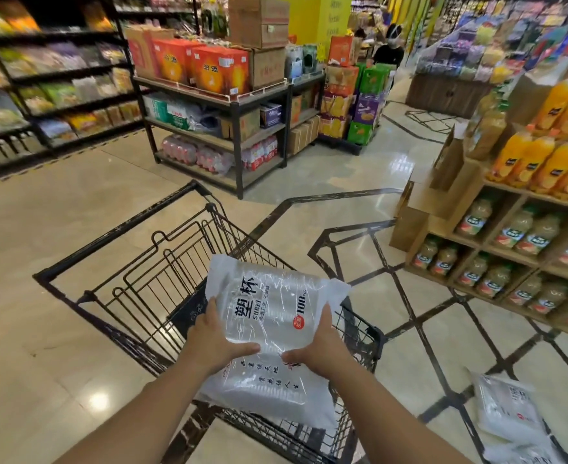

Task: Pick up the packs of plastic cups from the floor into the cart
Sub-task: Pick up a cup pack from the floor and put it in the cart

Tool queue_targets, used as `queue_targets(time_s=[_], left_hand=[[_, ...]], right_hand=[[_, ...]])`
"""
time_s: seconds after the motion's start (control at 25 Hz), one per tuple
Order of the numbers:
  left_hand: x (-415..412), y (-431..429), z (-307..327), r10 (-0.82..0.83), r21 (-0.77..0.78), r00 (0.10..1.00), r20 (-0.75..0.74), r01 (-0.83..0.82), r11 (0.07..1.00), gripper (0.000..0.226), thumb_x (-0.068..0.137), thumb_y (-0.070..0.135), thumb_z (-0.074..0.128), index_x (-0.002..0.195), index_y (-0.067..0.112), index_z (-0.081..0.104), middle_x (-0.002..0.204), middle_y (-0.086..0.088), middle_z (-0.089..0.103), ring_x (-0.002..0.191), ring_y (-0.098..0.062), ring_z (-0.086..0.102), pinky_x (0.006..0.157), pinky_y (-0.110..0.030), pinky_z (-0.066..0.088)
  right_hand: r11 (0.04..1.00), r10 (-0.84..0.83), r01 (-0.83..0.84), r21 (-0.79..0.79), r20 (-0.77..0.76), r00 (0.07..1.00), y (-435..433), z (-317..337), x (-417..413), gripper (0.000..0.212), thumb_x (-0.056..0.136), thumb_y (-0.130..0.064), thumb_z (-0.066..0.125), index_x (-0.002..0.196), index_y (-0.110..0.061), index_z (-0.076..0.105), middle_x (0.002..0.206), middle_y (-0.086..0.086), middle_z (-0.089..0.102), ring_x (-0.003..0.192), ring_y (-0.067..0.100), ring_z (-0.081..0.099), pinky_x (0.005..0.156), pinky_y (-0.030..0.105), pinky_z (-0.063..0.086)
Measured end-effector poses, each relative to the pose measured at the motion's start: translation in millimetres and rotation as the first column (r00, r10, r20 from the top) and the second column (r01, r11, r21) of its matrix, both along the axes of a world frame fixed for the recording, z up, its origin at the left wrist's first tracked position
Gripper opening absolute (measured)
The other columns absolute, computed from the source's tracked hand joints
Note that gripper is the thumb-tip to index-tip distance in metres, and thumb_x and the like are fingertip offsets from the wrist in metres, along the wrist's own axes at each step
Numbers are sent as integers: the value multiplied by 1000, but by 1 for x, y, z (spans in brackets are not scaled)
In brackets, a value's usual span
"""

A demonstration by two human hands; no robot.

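You hold a pack of plastic cups (269, 329) in both hands, above the black wire cart (162, 272). Your left hand (212, 339) clasps the pack's left edge, thumb lying flat across its clear top face and the other fingers tucked out of sight underneath. Your right hand (319, 346) does the same on the right edge, thumb pointing inward toward the left thumb, the two thumb tips close but apart. So both hands are closed on the pack, pressing it between thumb and hidden fingers.

The pack is a clear bag with white ends and black print, tilted so its far end is raised and its near end dips toward you. It hangs over the near right part of the cart's basket; whether its underside touches the rim is hard to tell, since the bag hides that spot.

A second pack of cups (506, 410) lies on the shiny tiled floor (58, 329) at lower right, well apart from the cart. More white plastic shows just below it at the frame's edge, too cut off to identify.

To the right stands a wooden shelf (483, 249) of juice bottles (543, 159). Ahead, a metal rack (222, 98) carries orange boxes (219, 70) and bottled water.
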State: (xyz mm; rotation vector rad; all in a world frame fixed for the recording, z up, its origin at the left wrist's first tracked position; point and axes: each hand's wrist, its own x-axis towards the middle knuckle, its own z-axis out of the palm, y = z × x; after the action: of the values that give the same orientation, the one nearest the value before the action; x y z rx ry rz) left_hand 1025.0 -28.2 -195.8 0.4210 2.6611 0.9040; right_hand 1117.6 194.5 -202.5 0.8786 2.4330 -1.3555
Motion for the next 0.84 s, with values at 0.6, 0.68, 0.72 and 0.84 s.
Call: queue_targets(time_s=[0.6,0.68,0.72,0.84], left_hand=[[-74,20,-62,70,-139,974,214,-40,989,157,33,94,73,157,38,-5,153,-14,39,132,-32,48,109,-50,45],[-90,20,-70,55,-141,966,252,-19,990,154,40,87,78,159,30,-1,156,-14,35,138,-33,43,113,-49,41],[-98,19,-71,58,-157,962,267,-16,987,151,45,83,81,160,26,0,157,-15,33,140,-34,40,115,-49,39],[-129,13,-84,39,-177,960,279,11,984,147,49,80,82,157,26,-1,153,-16,34,139,-35,40,112,-49,40]], right_hand=[[998,-22,31,-54,151,988,17,-45,-73,160,48,-38,99,156,-43,-19,158,12,36,132,32,51,96,44,56],[996,-57,67,-53,171,984,16,-56,-88,157,41,-38,99,156,-43,-8,152,8,43,127,30,53,92,48,59],[995,-68,80,-59,185,980,16,-65,-94,157,39,-40,100,156,-44,-5,150,7,44,126,29,54,90,49,59],[995,-84,94,-42,196,977,8,-84,-119,164,24,-56,99,154,-47,0,152,6,43,130,31,53,92,54,58]])
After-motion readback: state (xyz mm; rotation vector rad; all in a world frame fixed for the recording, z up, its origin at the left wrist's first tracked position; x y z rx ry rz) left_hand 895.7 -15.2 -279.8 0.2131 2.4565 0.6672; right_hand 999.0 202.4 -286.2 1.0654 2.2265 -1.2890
